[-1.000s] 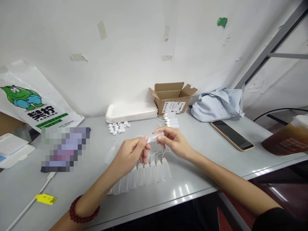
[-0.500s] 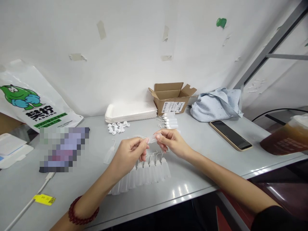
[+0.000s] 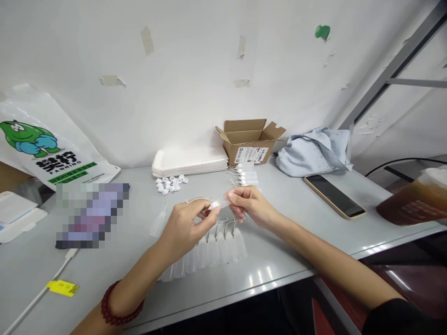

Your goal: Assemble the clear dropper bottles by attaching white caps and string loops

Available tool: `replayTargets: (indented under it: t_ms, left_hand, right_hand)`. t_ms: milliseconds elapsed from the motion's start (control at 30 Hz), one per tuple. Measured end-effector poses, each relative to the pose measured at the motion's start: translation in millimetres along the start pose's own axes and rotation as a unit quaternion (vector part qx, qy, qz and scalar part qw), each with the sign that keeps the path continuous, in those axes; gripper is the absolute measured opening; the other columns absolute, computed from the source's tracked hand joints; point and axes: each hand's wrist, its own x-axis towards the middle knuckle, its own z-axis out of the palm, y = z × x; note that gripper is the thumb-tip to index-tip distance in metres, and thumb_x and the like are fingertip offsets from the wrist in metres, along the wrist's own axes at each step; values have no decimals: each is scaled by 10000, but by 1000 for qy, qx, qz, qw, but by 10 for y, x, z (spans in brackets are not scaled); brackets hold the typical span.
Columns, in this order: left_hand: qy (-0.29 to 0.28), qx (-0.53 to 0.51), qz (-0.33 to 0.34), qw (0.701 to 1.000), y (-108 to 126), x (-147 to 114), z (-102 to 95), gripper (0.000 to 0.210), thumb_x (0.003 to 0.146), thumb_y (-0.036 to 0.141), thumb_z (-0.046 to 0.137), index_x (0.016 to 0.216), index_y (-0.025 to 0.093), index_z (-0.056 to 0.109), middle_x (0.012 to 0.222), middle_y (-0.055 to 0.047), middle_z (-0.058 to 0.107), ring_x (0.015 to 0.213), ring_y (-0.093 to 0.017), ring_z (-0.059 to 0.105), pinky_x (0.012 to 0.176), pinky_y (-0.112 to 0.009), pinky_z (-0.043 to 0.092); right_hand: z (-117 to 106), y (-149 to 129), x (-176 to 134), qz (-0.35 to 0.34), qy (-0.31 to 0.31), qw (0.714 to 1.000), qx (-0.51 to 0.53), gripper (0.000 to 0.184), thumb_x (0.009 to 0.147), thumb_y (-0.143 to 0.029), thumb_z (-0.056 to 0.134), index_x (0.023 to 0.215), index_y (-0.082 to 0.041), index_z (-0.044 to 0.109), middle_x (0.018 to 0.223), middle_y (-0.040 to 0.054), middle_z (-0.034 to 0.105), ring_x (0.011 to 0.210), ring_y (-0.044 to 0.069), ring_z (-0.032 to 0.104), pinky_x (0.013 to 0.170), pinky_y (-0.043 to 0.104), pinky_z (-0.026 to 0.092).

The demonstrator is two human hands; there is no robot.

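Over the middle of the table, my right hand [image 3: 249,202] pinches a small translucent squeeze bottle [image 3: 225,202], tilted almost level. At the bottle's left end sits a white cap [image 3: 214,204], with the thumb and forefinger of my left hand [image 3: 190,222] closed around it. A thin tube [image 3: 202,198] runs leftward behind my left fingers. Below my hands lies a row of similar bottles [image 3: 209,253] with bent thin spouts, partly hidden by my left hand and forearm. One more bottle [image 3: 159,222] lies left of my left hand. Loose white caps [image 3: 170,184] are clustered beyond it.
Stacked white trays [image 3: 190,160] and an open cardboard box [image 3: 249,144] stand against the wall. Capped bottles [image 3: 247,174] lie before the box. A phone [image 3: 334,196], folded cloth [image 3: 314,151] and drink cup [image 3: 415,197] are right; a printed bag [image 3: 52,139] and cable [image 3: 42,291] are left.
My left thumb and fingers have shifted on the bottle's end, and the white cap now shows between them. My right hand keeps its hold in nearly the same place.
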Motion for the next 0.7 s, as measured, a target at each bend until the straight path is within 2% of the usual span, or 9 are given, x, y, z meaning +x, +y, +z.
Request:
replayTargets:
  t_ms: [100,200,267,300,367,467,633,700]
  left_hand:
    - [-27,-25,-20,999,-35,26,-36,276,881,345,479,688,189,598,624,11,611,591,-120,549,581,-218,433]
    - [-55,-77,-70,993,-157,90,-141,290,894,418,451,874,195,635,782,-14,665,712,-149,607,639,-236,471]
    - [-31,-56,-111,992,-296,139,-230,340,902,441,405,925,189,632,837,-34,678,712,-162,618,641,-260,483]
    - [6,-17,-123,992,-377,162,-271,339,892,439,411,930,187,634,886,-49,683,753,-179,626,659,-275,488]
    - [55,100,-112,987,-548,200,-335,308,858,394,448,977,181,636,997,-82,681,865,-227,625,748,-331,487]
    - [66,225,-68,970,-778,235,-363,327,846,307,402,957,134,656,1035,-150,667,1007,-301,584,880,-423,446]
    - [27,272,-32,961,-1015,263,-310,353,853,250,355,954,129,671,1053,-149,664,998,-296,591,887,-428,458]
    - [17,283,-26,959,-1070,269,-296,350,846,228,351,936,144,678,1048,-134,669,975,-281,602,875,-424,470]
  right_hand:
    - [19,-9,1,5,0,1000,6,431,809,-513,604,589,-169,468,484,-68,413,390,54,391,412,218,350]
    - [0,-65,17,-17,41,999,4,403,790,-520,618,639,-166,498,524,-60,439,429,60,418,441,223,377]
    - [-70,-116,47,-50,101,994,-4,366,766,-509,645,715,-161,542,575,-46,484,470,68,448,470,229,400]
    - [-125,-139,68,-68,138,988,-12,354,757,-502,653,752,-160,558,601,-38,504,492,73,462,482,232,409]
    - [-270,-163,122,-105,210,971,-41,343,747,-480,658,844,-160,581,641,-24,536,538,92,490,504,242,425]
    - [-532,-127,217,-150,288,938,-123,346,757,-436,626,957,-158,579,705,3,580,625,131,543,547,266,449]
    - [-870,29,341,-154,331,864,-346,262,789,-320,528,982,-164,612,836,44,627,747,169,558,645,299,450]
    - [-938,68,370,-148,329,846,-392,242,777,-281,524,966,-171,627,895,52,653,766,172,561,683,309,449]
